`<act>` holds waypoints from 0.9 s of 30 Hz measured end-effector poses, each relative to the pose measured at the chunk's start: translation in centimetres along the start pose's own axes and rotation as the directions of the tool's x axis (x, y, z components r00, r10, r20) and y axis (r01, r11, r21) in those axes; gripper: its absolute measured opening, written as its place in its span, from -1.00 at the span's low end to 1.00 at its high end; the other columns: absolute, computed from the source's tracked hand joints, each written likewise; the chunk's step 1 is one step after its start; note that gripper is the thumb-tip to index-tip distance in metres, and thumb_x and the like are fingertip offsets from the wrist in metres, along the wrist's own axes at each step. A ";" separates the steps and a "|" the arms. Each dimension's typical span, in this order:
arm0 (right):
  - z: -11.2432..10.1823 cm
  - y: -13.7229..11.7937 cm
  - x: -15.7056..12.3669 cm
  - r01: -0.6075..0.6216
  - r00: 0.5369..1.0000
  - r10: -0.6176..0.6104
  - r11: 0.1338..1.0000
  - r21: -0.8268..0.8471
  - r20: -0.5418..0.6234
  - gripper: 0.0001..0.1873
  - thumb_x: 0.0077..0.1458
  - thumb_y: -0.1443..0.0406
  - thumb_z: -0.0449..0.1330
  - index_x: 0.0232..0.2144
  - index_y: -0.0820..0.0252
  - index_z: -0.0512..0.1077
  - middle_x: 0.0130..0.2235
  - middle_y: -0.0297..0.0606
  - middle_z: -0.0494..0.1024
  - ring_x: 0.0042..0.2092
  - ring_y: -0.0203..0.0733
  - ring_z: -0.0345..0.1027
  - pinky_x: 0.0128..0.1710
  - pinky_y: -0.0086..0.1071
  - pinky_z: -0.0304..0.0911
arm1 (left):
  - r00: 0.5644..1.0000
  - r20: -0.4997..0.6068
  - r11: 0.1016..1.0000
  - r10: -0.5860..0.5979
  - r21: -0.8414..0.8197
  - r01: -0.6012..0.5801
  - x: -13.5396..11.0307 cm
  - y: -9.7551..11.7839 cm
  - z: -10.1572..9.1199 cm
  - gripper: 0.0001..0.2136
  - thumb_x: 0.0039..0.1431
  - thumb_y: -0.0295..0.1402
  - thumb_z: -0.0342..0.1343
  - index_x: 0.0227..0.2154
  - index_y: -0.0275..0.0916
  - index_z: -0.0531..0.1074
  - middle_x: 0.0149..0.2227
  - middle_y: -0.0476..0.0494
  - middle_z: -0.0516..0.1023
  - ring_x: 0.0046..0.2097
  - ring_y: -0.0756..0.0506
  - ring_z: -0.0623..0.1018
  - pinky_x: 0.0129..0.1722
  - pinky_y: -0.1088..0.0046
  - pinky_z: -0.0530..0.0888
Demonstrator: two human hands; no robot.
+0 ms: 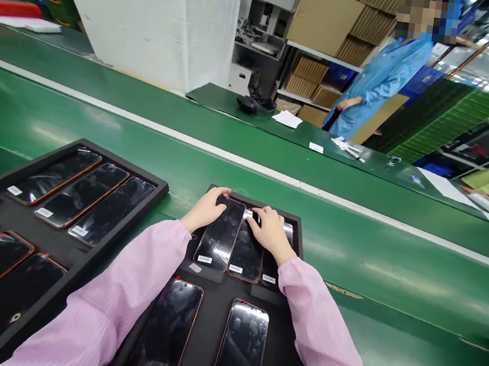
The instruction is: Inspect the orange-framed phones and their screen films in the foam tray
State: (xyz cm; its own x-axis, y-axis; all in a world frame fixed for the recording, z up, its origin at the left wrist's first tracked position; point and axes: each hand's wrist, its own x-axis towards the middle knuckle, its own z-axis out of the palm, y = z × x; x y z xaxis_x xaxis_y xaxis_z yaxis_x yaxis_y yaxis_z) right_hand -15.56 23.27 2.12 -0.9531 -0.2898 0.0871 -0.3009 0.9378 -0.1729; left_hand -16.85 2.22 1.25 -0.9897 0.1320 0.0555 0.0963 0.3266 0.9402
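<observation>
A black foam tray [212,298] in front of me holds several dark, glossy phones with orange edges. My left hand [204,209] rests at the upper left corner of the back-left phone [220,233], thumb and fingers apart. My right hand [272,231] bends over the top of the middle phone [245,254], thumb on its left side; the fingers cover its upper end. Beside it, the right phone [270,266] is partly hidden by my hand and sleeve. Nearer to me lie two more phones, one on the left [171,328] and one on the right [241,349].
A second foam tray [97,254] with several phones stands at left on the green table [359,268]. A pale strip [212,152] runs along the table. Papers [287,119] lie across it. Beyond stand a person in blue [378,74], boxes [322,17] and green stacks [448,122].
</observation>
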 end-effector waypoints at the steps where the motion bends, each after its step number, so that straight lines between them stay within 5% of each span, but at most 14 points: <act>1: 0.0 -0.2 0.0 0.000 1.000 0.000 1.000 0.009 -0.007 -0.59 0.28 0.13 0.03 0.05 0.19 0.42 -0.03 -0.04 0.46 0.02 0.06 0.27 0.04 -0.07 0.06 | 1.000 0.017 0.997 -0.022 -0.076 0.024 0.0 0.1 0.0 -0.45 0.00 -0.50 -0.02 0.14 -0.30 0.28 0.10 -0.27 0.38 0.08 -0.18 0.45 0.18 0.19 0.34; 4: -0.2 -0.9 0.2 0.006 1.000 -0.005 0.999 0.050 -0.027 -0.65 0.24 0.25 0.06 0.02 0.25 0.44 -0.02 0.03 0.47 0.04 0.13 0.27 0.08 0.02 0.02 | 0.995 0.076 0.956 -0.065 -0.281 0.084 -0.3 0.3 -0.1 -0.34 -0.04 -0.47 0.00 0.22 -0.32 0.17 0.16 -0.30 0.37 0.09 -0.19 0.46 0.16 0.19 0.35; 7: -0.7 -1.7 0.9 -0.002 0.998 0.009 0.991 0.136 -0.056 -0.71 0.21 0.34 0.05 -0.10 0.27 0.50 -0.09 0.04 0.52 0.00 0.13 0.33 0.06 0.03 0.07 | 0.989 0.137 0.889 -0.055 -0.443 0.111 -0.7 0.6 -0.3 -0.34 -0.13 -0.46 0.05 0.16 -0.34 0.27 0.15 -0.27 0.42 0.16 -0.23 0.41 0.20 0.21 0.30; 10: -1.4 -2.4 1.8 -0.006 0.991 0.039 0.966 0.260 -0.124 -0.59 0.33 0.32 -0.16 -0.02 0.24 0.44 -0.05 -0.04 0.53 0.00 -0.03 0.38 0.05 -0.12 0.19 | 0.986 0.162 0.820 -0.026 -0.561 0.114 -1.0 0.7 -0.7 -0.40 -0.14 -0.45 0.04 0.09 -0.33 0.37 0.11 -0.23 0.48 0.14 -0.25 0.43 0.15 0.21 0.34; 12: -1.8 -2.9 2.2 0.053 0.980 0.037 0.900 0.433 -0.196 -0.52 0.38 0.27 -0.27 0.04 0.24 0.38 -0.03 -0.07 0.53 0.00 -0.15 0.41 0.01 -0.24 0.26 | 0.983 0.182 0.763 -0.006 -0.635 0.122 -1.1 0.7 -1.0 -0.43 -0.10 -0.43 0.01 0.08 -0.29 0.40 0.10 -0.19 0.49 0.14 -0.23 0.44 0.12 0.24 0.36; 15: -2.1 -3.8 2.4 0.254 0.944 -0.057 0.753 0.607 -0.326 -0.64 0.34 0.19 -0.06 0.01 0.18 0.41 -0.05 -0.14 0.54 -0.01 -0.13 0.42 0.02 -0.22 0.29 | 0.969 0.247 0.616 0.019 -0.766 0.183 -0.9 0.5 -1.1 -0.55 0.03 -0.37 0.04 0.03 -0.23 0.47 0.07 -0.14 0.53 0.11 -0.20 0.45 0.05 0.33 0.38; 18: -1.9 -4.6 2.4 0.374 0.897 -0.167 0.780 0.502 -0.409 -0.70 0.25 0.27 0.10 0.01 0.12 0.44 -0.05 -0.19 0.55 -0.01 -0.09 0.40 0.04 -0.15 0.25 | 0.968 0.249 0.528 0.012 -0.824 0.206 -0.8 0.2 -1.3 -0.66 0.14 -0.29 0.11 -0.03 -0.19 0.52 0.04 -0.12 0.54 0.07 -0.15 0.47 0.00 0.42 0.36; 24: -2.0 -5.4 1.7 0.419 0.777 -0.204 0.873 0.249 -0.595 -0.81 0.23 0.32 0.16 -0.12 0.06 0.51 -0.13 -0.26 0.58 -0.10 -0.08 0.40 -0.05 -0.12 0.22 | 0.960 0.280 0.545 -0.019 -0.802 0.245 -0.9 0.3 -1.6 -0.65 0.11 -0.26 0.22 -0.02 -0.15 0.52 -0.06 -0.11 0.59 -0.11 -0.08 0.52 -0.12 0.45 0.36; 27: -2.3 -5.5 1.2 0.440 0.771 -0.211 0.859 0.263 -0.601 -0.87 0.22 0.36 0.16 -0.20 0.08 0.48 -0.15 -0.27 0.59 -0.09 -0.10 0.42 -0.03 -0.12 0.22 | 0.952 0.306 0.566 -0.014 -0.783 0.260 -0.9 0.4 -1.6 -0.64 0.11 -0.22 0.23 -0.01 -0.12 0.51 -0.06 -0.10 0.57 -0.16 -0.06 0.51 -0.19 0.48 0.36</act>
State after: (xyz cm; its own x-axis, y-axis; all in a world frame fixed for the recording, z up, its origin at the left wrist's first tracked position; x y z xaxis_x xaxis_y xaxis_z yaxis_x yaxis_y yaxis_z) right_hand -15.01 18.23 5.38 -0.6524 -0.3067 0.6931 -0.6860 0.6277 -0.3679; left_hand -16.05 0.68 2.10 -0.9109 0.4077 -0.0632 -0.2859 -0.5133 0.8092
